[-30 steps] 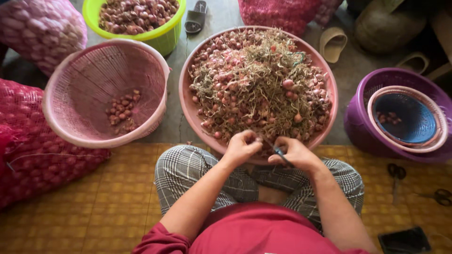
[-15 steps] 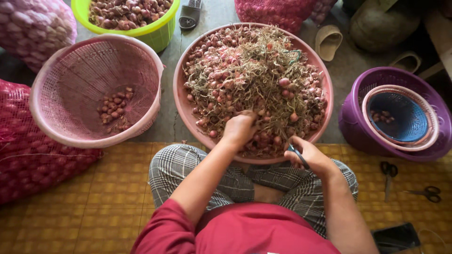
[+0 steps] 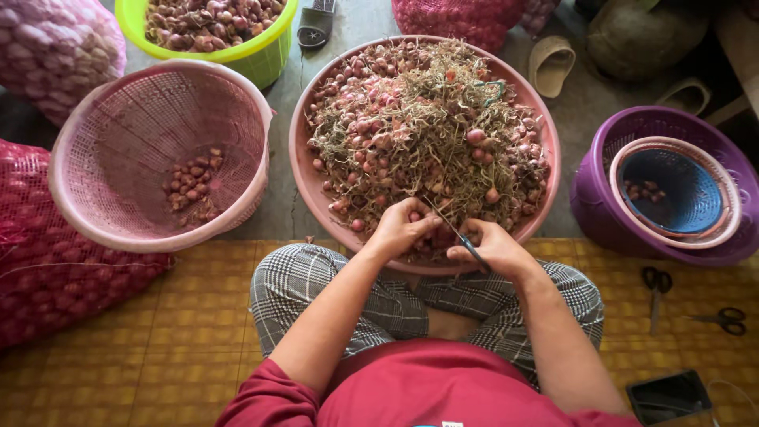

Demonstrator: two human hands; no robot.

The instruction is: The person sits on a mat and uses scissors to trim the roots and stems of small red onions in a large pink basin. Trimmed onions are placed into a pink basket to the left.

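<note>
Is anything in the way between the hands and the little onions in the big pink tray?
No. The left hand already rests on the shallots at the tray's near edge, and the right hand holds scissors beside it.

The single head-worn camera looked almost straight down from above the seated person's lap, facing forward over the crossed legs to the wide pink basin close below, with floor and baskets filling the frame's edges; no second view shared the scene.
</note>
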